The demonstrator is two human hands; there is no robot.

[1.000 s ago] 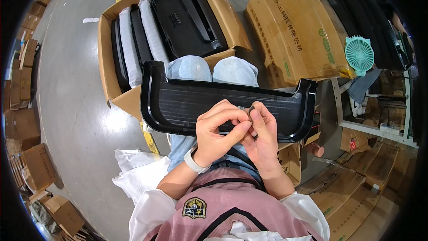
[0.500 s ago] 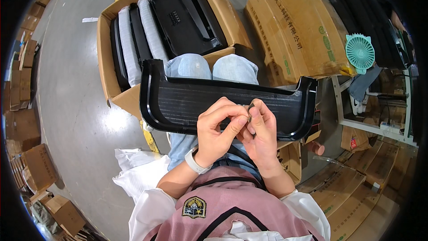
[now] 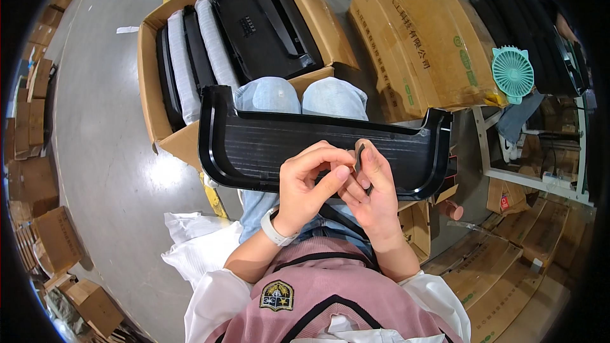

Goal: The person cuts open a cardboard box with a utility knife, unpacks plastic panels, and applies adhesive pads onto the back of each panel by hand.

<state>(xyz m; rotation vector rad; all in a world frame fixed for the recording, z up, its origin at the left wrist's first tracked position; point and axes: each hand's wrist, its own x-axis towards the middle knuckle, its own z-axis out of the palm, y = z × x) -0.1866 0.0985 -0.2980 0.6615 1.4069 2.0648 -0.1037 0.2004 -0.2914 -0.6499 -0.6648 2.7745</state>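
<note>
Both hands cover the middle of the black tray's (image 3: 254, 146) near rim. The small dark piece (image 3: 359, 155) between the fingertips is mostly hidden, its shape unclear. The box (image 3: 151, 98) conceals the lower parts of the stacked trays.

Black tray (image 3: 267, 146) glossy ribbed plastic; box (image 3: 152, 108) matt brown cardboard; floor (image 3: 101, 152) smooth grey concrete

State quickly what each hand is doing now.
Left hand: closed, pinching a small dark strip.
Right hand: closed on the same strip.
</note>
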